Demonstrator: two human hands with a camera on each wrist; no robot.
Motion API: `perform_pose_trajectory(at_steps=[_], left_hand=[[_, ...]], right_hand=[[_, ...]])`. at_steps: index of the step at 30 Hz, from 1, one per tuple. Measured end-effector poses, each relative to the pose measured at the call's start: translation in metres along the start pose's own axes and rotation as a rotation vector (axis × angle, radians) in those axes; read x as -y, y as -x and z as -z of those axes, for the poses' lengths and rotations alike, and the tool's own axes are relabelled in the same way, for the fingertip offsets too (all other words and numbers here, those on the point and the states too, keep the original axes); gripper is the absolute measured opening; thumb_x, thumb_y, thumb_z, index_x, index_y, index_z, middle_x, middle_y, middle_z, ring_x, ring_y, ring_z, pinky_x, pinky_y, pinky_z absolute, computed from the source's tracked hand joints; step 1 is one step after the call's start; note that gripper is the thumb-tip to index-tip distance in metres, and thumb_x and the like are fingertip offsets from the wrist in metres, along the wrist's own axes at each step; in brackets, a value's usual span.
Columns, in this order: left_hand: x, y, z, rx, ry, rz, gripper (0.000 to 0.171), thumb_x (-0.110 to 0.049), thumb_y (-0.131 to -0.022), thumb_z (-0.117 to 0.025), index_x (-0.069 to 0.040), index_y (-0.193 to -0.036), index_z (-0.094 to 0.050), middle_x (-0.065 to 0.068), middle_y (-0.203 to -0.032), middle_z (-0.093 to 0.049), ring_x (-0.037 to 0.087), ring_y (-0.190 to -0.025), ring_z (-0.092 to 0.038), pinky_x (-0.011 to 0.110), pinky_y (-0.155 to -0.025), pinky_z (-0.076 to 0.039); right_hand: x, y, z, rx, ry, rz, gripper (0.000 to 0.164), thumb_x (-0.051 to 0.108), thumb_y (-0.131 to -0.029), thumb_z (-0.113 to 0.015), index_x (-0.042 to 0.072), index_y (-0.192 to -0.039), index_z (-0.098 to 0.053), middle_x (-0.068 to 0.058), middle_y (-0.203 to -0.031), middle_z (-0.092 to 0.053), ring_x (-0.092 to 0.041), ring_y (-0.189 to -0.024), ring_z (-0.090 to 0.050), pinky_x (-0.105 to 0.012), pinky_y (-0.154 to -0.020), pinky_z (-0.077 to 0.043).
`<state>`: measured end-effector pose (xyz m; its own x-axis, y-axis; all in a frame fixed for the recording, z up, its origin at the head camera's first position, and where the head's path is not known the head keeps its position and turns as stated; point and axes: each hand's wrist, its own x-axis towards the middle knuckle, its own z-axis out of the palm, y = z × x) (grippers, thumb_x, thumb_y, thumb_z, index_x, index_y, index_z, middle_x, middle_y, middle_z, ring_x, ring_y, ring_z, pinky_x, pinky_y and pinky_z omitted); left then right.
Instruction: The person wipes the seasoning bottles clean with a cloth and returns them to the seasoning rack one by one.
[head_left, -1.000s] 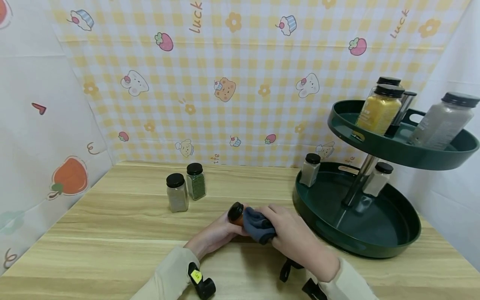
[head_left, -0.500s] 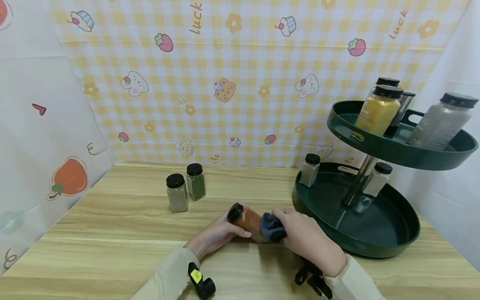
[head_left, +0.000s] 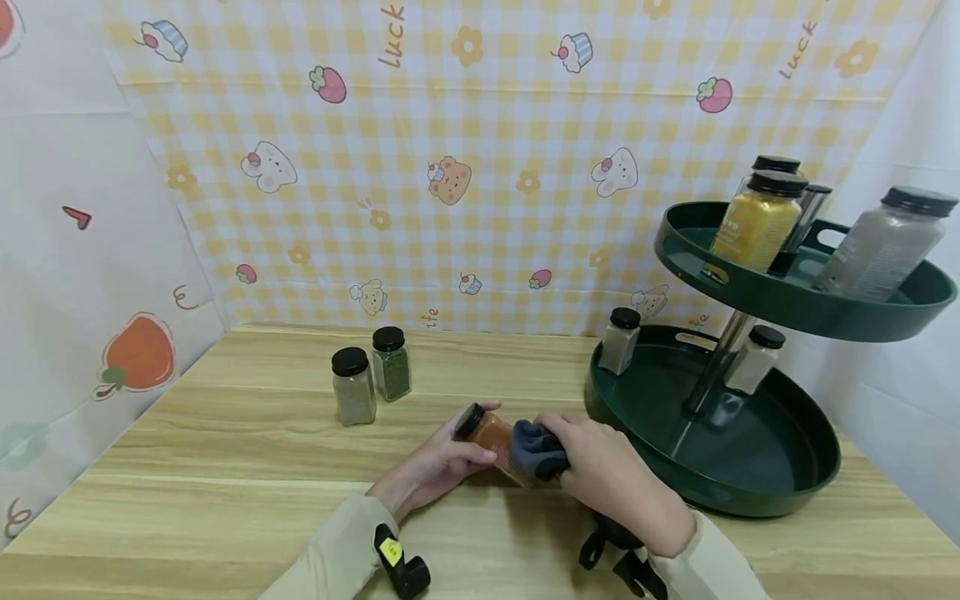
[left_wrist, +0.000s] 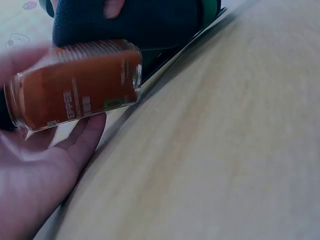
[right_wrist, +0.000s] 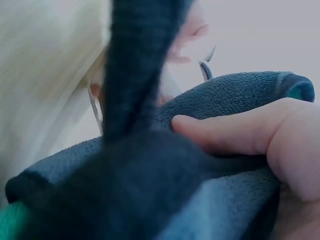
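In the head view my left hand [head_left: 442,462] holds a glass spice jar [head_left: 495,442] of orange-red powder, tilted with its black lid up and to the left. The thumb lies along its near side. My right hand [head_left: 611,471] grips a bunched dark blue-grey cloth [head_left: 538,450] at the jar's right side. From the left wrist, the jar [left_wrist: 80,87] shows its printed label, ending in "EPPER", with the cloth [left_wrist: 130,25] just behind it. In the right wrist view the thumb presses on the cloth [right_wrist: 235,92], which hides most of the jar.
A green two-tier round rack [head_left: 712,500] stands at the right, with several black-lidded jars on its tiers. Further left on the wooden table [head_left: 225,467] are a jar of pale powder [head_left: 354,396] and a jar of green herbs [head_left: 393,371]. A patterned cloth backdrop [head_left: 480,217] hangs behind.
The cloth went right, off the jar's side to its base end, then came slightly back left. More of the jar shows than a second ago. A left finger now extends past the jar.
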<state>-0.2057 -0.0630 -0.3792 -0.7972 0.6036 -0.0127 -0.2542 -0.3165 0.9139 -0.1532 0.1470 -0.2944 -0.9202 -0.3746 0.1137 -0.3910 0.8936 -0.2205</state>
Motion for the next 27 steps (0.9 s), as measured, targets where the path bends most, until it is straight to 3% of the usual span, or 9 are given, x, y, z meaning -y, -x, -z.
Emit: perform_pose_trajectory(at_steps=[5, 10, 13, 21, 27], left_hand=[[0.001, 0.001, -0.002, 0.024, -0.030, 0.005, 0.057, -0.001, -0.078, -0.063, -0.007, -0.127, -0.037, 0.004, -0.119, -0.050, 0.015, -0.103, -0.052, 0.028, -0.090, -0.042], [0.003, 0.000, -0.002, 0.028, -0.124, -0.009, 0.064, 0.002, -0.076, -0.067, -0.002, -0.130, -0.033, 0.004, -0.119, -0.052, 0.013, -0.105, -0.054, 0.026, -0.090, -0.044], [0.004, -0.001, -0.002, -0.007, -0.133, -0.010, 0.062, 0.003, -0.077, -0.067, -0.002, -0.129, -0.035, 0.005, -0.120, -0.053, 0.013, -0.104, -0.055, 0.027, -0.089, -0.046], [0.000, -0.005, 0.001, -0.168, 0.046, -0.046, 0.062, -0.004, -0.080, -0.062, -0.005, -0.134, -0.031, 0.012, -0.126, -0.043, 0.017, -0.107, -0.051, 0.029, -0.090, -0.046], [-0.004, -0.007, 0.001, -0.223, 0.231, -0.108, 0.055, -0.005, -0.081, -0.058, -0.006, -0.128, -0.031, 0.012, -0.125, -0.037, 0.019, -0.109, -0.049, 0.031, -0.093, -0.046]], right_hand=[[0.001, 0.000, -0.002, -0.030, -0.021, 0.040, 0.048, -0.008, -0.066, -0.066, 0.018, -0.106, -0.057, -0.001, -0.091, -0.061, -0.014, -0.070, -0.050, -0.033, -0.059, -0.043], [0.000, 0.000, -0.002, -0.054, -0.007, 0.039, 0.049, -0.010, -0.066, -0.064, 0.017, -0.107, -0.057, -0.002, -0.091, -0.063, -0.013, -0.066, -0.049, -0.030, -0.056, -0.040], [-0.001, 0.000, -0.001, -0.048, -0.030, 0.018, 0.050, -0.009, -0.067, -0.063, 0.017, -0.109, -0.058, -0.003, -0.091, -0.064, -0.013, -0.066, -0.049, -0.030, -0.057, -0.040], [-0.006, -0.002, 0.006, -0.130, -0.122, -0.063, 0.046, 0.001, -0.077, -0.068, 0.011, -0.120, -0.053, -0.008, -0.102, -0.064, -0.014, -0.072, -0.054, -0.030, -0.061, -0.043], [-0.006, -0.005, 0.009, -0.160, -0.204, -0.136, 0.043, 0.009, -0.083, -0.066, 0.006, -0.122, -0.049, -0.013, -0.101, -0.063, -0.017, -0.072, -0.057, -0.031, -0.061, -0.046]])
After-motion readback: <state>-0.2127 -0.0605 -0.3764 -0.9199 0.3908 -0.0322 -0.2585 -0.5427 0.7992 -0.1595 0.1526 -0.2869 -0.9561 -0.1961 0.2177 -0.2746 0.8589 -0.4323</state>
